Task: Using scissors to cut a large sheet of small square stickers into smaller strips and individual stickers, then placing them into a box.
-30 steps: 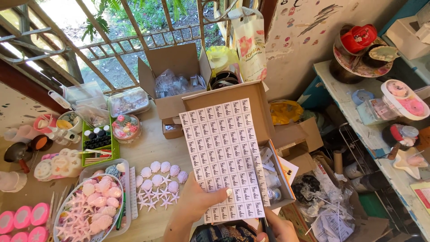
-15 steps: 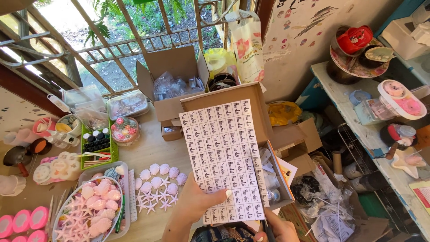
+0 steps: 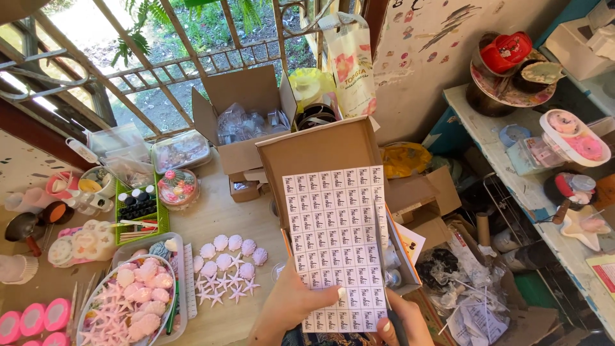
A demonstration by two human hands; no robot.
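Holding: both hands grip a white sticker sheet [image 3: 336,247] by its lower edge, upright before the camera.
Left hand [image 3: 291,307]: thumb pressed on the sheet's front, other fingers hidden behind it (a pinch).
Right hand [image 3: 400,323]: thumb on the bottom corner, remaining fingers out of sight.
Sheet position: in front of an open brown box [image 3: 320,150], above the table [image 3: 221,214].
Nearby: pink shells [image 3: 227,253] and stars lie left of the sheet; a tray [image 3: 182,275] of more sits beside them.
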